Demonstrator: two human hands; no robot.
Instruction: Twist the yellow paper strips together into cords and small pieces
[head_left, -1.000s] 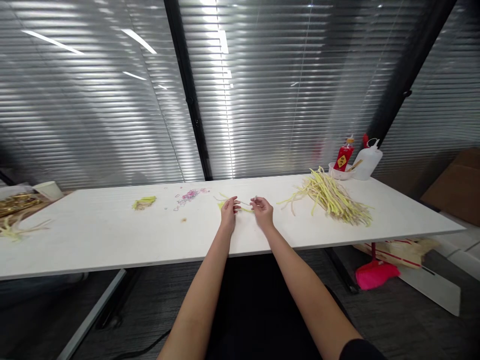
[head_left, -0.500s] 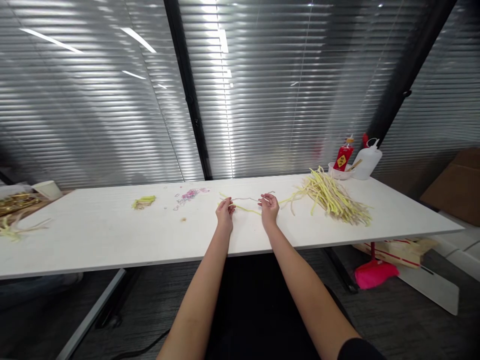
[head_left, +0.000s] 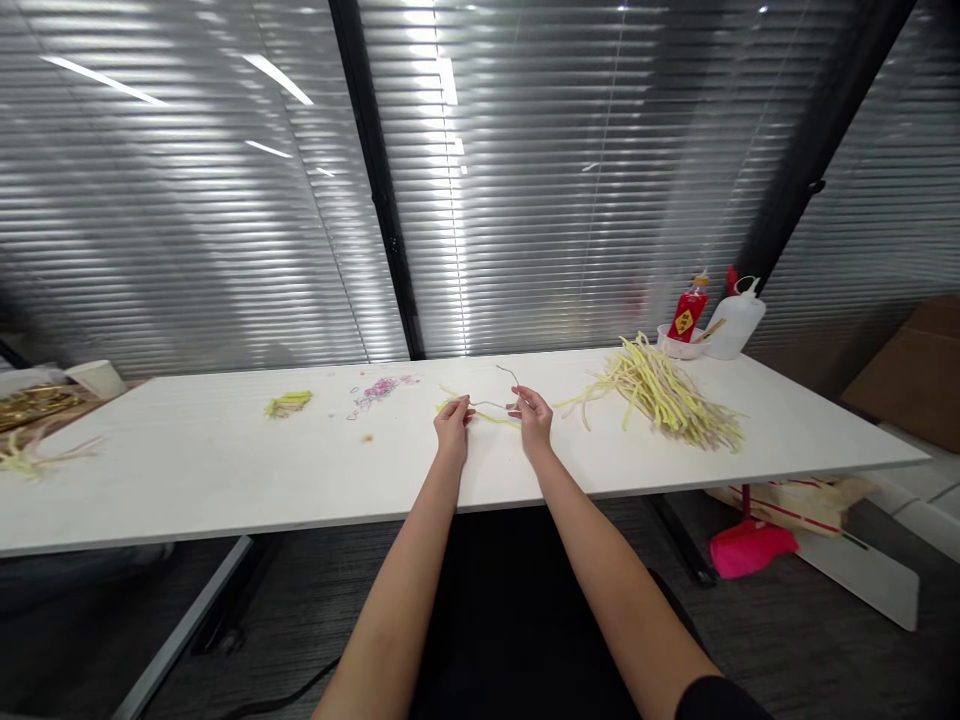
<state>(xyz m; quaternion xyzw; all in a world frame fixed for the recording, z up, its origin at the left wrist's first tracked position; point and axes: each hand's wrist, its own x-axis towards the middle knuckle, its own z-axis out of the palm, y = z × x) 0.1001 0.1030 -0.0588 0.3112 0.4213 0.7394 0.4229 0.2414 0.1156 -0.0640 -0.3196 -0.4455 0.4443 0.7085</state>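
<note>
My left hand (head_left: pixel 452 424) pinches one end of a thin greyish strand (head_left: pixel 491 405) just over the white table (head_left: pixel 315 480). The strand runs across to my right hand (head_left: pixel 534 418), whose fingers are closed on it too, and its free end sticks up and away beyond them. Beneath the hands a yellow strand (head_left: pixel 496 419) lies on the tabletop. Right of my right hand rests a large loose heap of yellow and beige strands (head_left: pixel 667 395).
To the left are a small yellow bundle (head_left: pixel 288 403) and scattered pink and clear little bands (head_left: pixel 381 390). At the back right stand a red bottle (head_left: pixel 687 312) in a shallow bowl (head_left: pixel 679 348) and a white squeeze bottle (head_left: pixel 735 325). Window blinds (head_left: pixel 525 200) rise behind the table.
The hands have come slightly closer together. The strand's free end beyond my right hand now points upward to the left, where before it lay low.
</note>
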